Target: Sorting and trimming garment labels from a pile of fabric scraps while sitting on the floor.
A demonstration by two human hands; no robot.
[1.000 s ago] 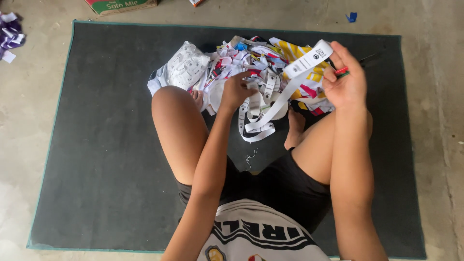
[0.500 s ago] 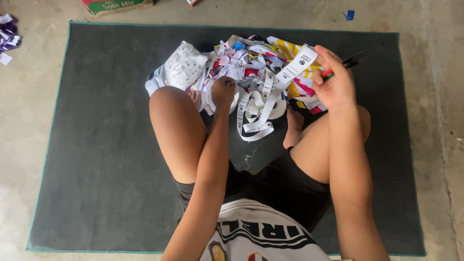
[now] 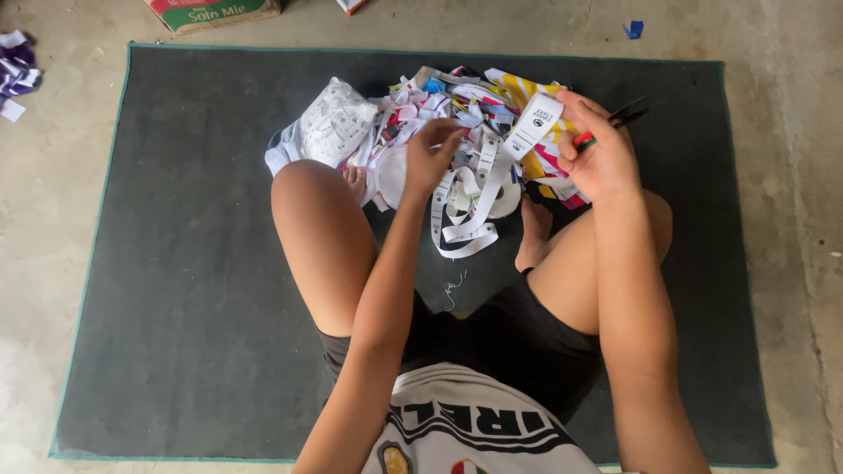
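White printed label tape [image 3: 481,189] runs as a long strip from the pile of cut labels [image 3: 439,118] at 12 o'clock on the dark grey mat [image 3: 176,263], looping down just before the person's crossed legs. In the head view, the left hand [image 3: 432,158] is closed in a pinch on the strip near its middle. The right hand [image 3: 601,154], at 1 o'clock, grips the strip's free end against small scissors [image 3: 619,118] with a red and green handle.

To cut well, I judge the strip should be pulled taut between the 2 hands and kept flat, so the blades meet it square at the gap between 2 labels.

A cardboard box [image 3: 215,10] at 11 o'clock is cut off by the frame, as are purple scraps [image 3: 16,70] at 10 o'clock. The scissor blades are mostly hidden behind the right hand, so whether they stand apart cannot be told. The pile's lower layers are covered.
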